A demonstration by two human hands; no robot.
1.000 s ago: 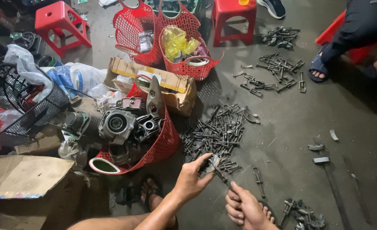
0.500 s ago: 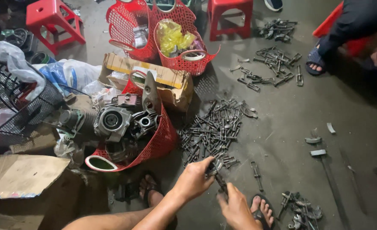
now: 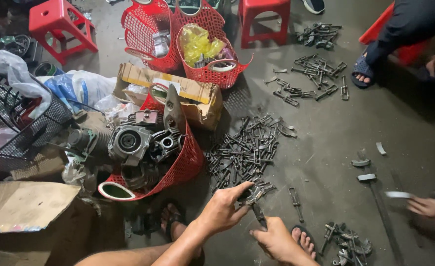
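the left hand (image 3: 222, 209) pinches a small dark metal part (image 3: 253, 193) at the near edge of the big pile of dark metal parts (image 3: 247, 148) on the grey concrete floor (image 3: 326, 133). the right hand (image 3: 279, 241) is closed around a thin dark metal tool (image 3: 259, 215), its tip just under that part. a tipped red plastic basket of engine parts (image 3: 178, 162) lies to the left. another person's hand (image 3: 429, 207) reaches in at the far right.

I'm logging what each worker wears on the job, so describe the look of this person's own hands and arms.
Both arms are bare as far as the head view shows: no sleeves, no gloves. The left hand and right hand carry no rings, and neither wrist shows a watch or band. The fingers are uncovered, with short nails. The left forearm is in view up to near the elbow; the right arm is cut off just past the wrist.
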